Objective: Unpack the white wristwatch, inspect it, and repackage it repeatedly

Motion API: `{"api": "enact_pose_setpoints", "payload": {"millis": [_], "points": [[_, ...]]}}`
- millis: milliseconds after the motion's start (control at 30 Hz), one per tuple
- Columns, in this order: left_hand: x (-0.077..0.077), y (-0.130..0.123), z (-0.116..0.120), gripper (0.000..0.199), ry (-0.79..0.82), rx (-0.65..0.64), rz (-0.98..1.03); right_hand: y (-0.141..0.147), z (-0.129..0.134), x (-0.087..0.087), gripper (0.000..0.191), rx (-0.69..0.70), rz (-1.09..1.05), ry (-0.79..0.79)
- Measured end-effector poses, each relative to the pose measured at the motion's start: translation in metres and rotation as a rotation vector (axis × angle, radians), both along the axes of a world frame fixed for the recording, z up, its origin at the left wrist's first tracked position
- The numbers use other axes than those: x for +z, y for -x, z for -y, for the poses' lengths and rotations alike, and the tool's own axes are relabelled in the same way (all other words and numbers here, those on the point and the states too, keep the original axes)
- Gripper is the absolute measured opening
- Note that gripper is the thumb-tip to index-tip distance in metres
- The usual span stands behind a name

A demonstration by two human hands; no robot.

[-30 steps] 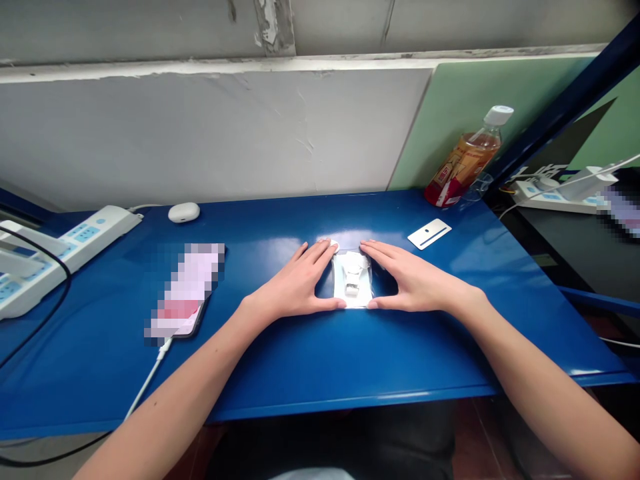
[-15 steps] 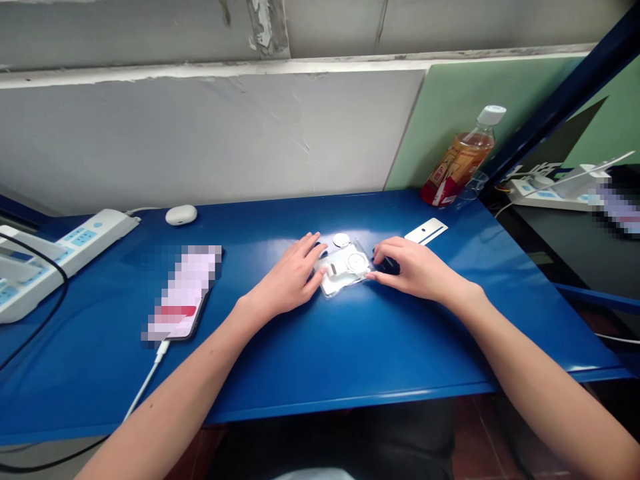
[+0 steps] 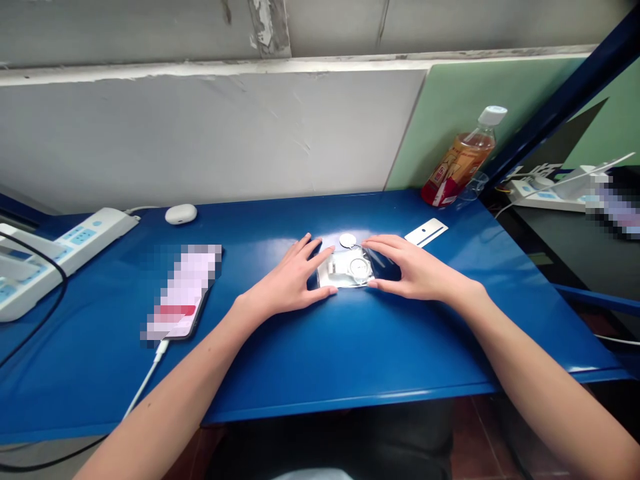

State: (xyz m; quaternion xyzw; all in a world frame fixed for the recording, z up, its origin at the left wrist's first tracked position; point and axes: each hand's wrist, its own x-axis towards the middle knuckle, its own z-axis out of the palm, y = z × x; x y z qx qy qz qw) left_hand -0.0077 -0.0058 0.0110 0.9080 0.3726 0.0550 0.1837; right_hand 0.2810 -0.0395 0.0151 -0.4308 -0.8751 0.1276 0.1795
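Note:
A small clear plastic packet [image 3: 347,269] with white parts inside lies flat on the blue table [image 3: 350,347], near its middle. My left hand [image 3: 290,280] rests on the table at the packet's left side, thumb and fingers touching its edge. My right hand [image 3: 410,270] frames the right side the same way, fingertips on the packet's edge. A small white round disc [image 3: 347,239] lies on the table just behind the packet, between my fingertips.
A phone [image 3: 183,293] on a white cable lies at the left. Behind it are a white power strip [image 3: 65,243] and a white earbud case [image 3: 181,213]. A white card [image 3: 426,233] and a tea bottle [image 3: 463,157] stand at the back right.
The packet has been turned from lengthwise to sideways on the table. Both hands shifted around it and now frame it again from left and right.

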Motion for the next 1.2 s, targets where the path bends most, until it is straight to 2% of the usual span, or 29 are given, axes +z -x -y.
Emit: {"api": "enact_pose_setpoints", "payload": {"millis": [167,367,633,833,1200], "points": [[-0.0005,0.0028,-0.0040,0.087,-0.033,0.067,0.005,-0.0016,-0.0014,-0.0006,0.065,-0.043,-0.007,0.019],[-0.0001,0.0060,-0.0076,0.090,-0.018,0.062,0.013,-0.0013,-0.0015,-0.0018,0.067,-0.081,-0.031,0.061],[0.0060,0.0089,-0.0088,0.094,0.024,0.067,-0.027,0.0005,-0.0015,-0.0010,0.071,-0.069,0.012,0.028],[0.0057,0.0071,-0.0080,0.091,0.020,0.076,-0.013,0.0014,0.0000,-0.0022,0.082,-0.073,0.067,0.075],[0.0049,0.0071,-0.0081,0.081,-0.044,-0.003,0.068,0.0015,0.0022,0.0000,0.085,-0.056,0.091,0.094]]}}
